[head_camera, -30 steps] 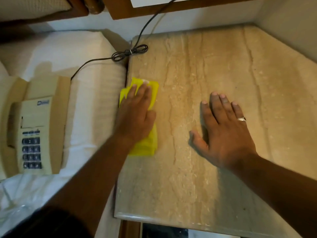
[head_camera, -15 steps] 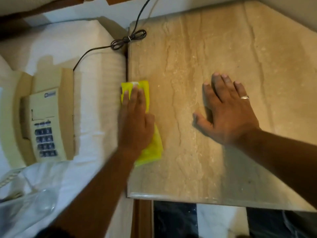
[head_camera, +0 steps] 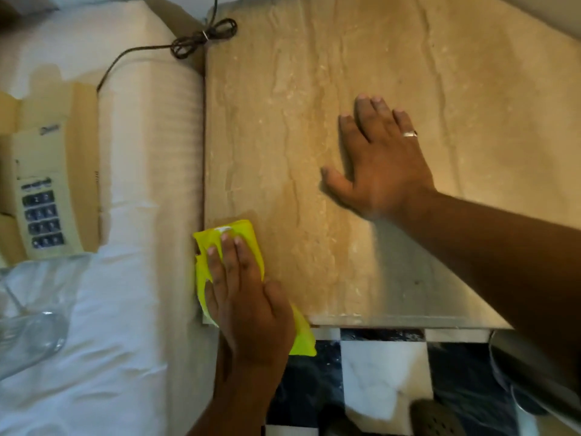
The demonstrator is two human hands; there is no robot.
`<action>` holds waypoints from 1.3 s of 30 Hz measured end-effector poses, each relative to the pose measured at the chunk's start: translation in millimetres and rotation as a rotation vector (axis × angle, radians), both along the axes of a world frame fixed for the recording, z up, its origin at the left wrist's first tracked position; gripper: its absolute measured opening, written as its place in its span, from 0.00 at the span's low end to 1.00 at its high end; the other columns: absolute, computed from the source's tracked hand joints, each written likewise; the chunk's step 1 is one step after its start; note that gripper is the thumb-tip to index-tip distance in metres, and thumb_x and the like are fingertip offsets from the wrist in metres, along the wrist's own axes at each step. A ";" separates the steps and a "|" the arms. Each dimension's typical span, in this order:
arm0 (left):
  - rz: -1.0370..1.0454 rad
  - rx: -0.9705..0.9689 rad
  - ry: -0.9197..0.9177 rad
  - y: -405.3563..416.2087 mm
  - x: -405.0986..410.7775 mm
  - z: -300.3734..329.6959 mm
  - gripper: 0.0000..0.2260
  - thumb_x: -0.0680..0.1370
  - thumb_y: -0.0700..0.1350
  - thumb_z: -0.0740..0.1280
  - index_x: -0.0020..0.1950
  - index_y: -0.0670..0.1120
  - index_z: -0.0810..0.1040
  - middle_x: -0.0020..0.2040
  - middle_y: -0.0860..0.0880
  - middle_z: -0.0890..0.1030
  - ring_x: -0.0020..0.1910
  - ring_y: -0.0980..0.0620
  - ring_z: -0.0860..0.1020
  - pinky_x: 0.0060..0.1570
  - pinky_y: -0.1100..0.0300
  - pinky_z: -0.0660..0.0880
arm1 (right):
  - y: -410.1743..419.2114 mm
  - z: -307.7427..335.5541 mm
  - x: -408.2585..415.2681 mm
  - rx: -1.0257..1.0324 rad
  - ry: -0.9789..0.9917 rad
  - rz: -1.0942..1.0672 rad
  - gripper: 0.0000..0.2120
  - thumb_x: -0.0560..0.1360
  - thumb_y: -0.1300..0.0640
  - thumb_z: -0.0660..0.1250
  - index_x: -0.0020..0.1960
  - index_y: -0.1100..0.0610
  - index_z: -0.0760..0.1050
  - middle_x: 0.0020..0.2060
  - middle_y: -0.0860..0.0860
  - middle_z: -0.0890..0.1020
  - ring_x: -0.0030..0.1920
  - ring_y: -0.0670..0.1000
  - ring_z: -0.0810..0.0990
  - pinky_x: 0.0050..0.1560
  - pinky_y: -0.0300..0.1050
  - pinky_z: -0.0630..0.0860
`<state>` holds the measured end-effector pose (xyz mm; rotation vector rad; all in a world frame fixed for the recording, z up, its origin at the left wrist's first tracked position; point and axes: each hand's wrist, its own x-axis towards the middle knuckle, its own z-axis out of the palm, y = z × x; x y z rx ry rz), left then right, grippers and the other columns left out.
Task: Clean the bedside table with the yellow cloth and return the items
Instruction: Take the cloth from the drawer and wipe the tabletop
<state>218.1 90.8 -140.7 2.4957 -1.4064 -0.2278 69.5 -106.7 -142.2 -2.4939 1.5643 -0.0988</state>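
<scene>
The bedside table point(head_camera: 314, 89) has a beige marble top. My left hand point(head_camera: 248, 297) presses flat on the yellow cloth point(head_camera: 242, 237) at the table's front left corner, and part of the cloth hangs over the front edge. My right hand point(head_camera: 377, 165) lies flat on the middle of the marble, fingers spread, a ring on one finger, holding nothing. A cream telephone point(head_camera: 47, 190) with blue keys rests on the white bed to the left. A clear glass object point(head_camera: 28, 338) lies on the sheet at the lower left.
The bed's mattress point(head_camera: 151, 152) butts against the table's left side. A dark phone cord point(head_camera: 201, 36) with a tied bundle runs over the table's back left corner. Black and white floor tiles point(head_camera: 377, 372) show below the front edge.
My left hand has drawn the yellow cloth along the table's left edge from the middle down to the front corner. My right hand has stayed flat on the marble.
</scene>
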 end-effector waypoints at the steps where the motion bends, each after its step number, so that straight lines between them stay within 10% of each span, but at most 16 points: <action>1: 0.038 0.001 0.018 -7.0 -15.7 0.6 0.30 0.73 0.47 0.51 0.75 0.39 0.65 0.76 0.43 0.64 0.77 0.41 0.58 0.67 0.42 0.62 | -0.4 -0.5 -0.7 -0.002 -0.002 -0.002 0.42 0.73 0.32 0.48 0.78 0.59 0.56 0.78 0.61 0.54 0.78 0.61 0.51 0.76 0.59 0.47; 12: -0.042 0.230 0.181 -51.5 -113.2 21.3 0.31 0.79 0.51 0.52 0.80 0.45 0.49 0.81 0.49 0.44 0.79 0.48 0.40 0.73 0.45 0.46 | 10.8 37.9 -43.7 0.124 -0.539 -0.205 0.22 0.79 0.51 0.60 0.68 0.62 0.73 0.67 0.60 0.75 0.70 0.58 0.71 0.70 0.45 0.63; 21: -0.413 0.489 0.009 -85.2 0.7 65.8 0.27 0.77 0.59 0.65 0.72 0.49 0.66 0.68 0.44 0.71 0.65 0.40 0.70 0.61 0.48 0.70 | 172.3 67.8 -75.5 0.509 -0.085 -0.269 0.24 0.73 0.33 0.63 0.58 0.50 0.71 0.51 0.50 0.74 0.53 0.54 0.74 0.51 0.49 0.75; 26: -0.406 0.560 0.140 -82.4 6.4 58.6 0.19 0.76 0.54 0.69 0.60 0.44 0.74 0.58 0.40 0.79 0.57 0.38 0.76 0.53 0.50 0.73 | 182.4 60.9 -55.4 0.569 -0.085 -0.359 0.13 0.74 0.47 0.65 0.54 0.53 0.72 0.52 0.51 0.73 0.53 0.54 0.73 0.48 0.47 0.72; 29: -0.289 0.518 0.363 -82.4 14.1 63.9 0.16 0.73 0.53 0.71 0.52 0.42 0.78 0.50 0.41 0.82 0.49 0.40 0.79 0.48 0.51 0.75 | 165.3 60.5 -71.5 0.732 -0.406 -0.456 0.08 0.73 0.55 0.68 0.42 0.54 0.68 0.38 0.52 0.74 0.40 0.52 0.73 0.37 0.46 0.68; 33: 0.181 0.459 1.142 -61.3 17.7 75.1 0.10 0.76 0.40 0.70 0.57 0.44 0.77 0.50 0.42 0.85 0.45 0.45 0.85 0.38 0.50 0.81 | 132.0 73.5 -103.1 0.804 -0.852 -0.681 0.07 0.73 0.59 0.72 0.45 0.52 0.74 0.41 0.50 0.80 0.41 0.48 0.78 0.39 0.40 0.74; 39: 0.376 0.233 1.297 -87.9 -36.8 80.8 0.06 0.78 0.37 0.67 0.53 0.45 0.74 0.47 0.44 0.84 0.40 0.48 0.84 0.32 0.54 0.80 | 49.4 85.7 -132.7 0.577 -0.841 -0.621 0.15 0.77 0.60 0.68 0.63 0.51 0.74 0.53 0.48 0.78 0.52 0.50 0.77 0.50 0.43 0.72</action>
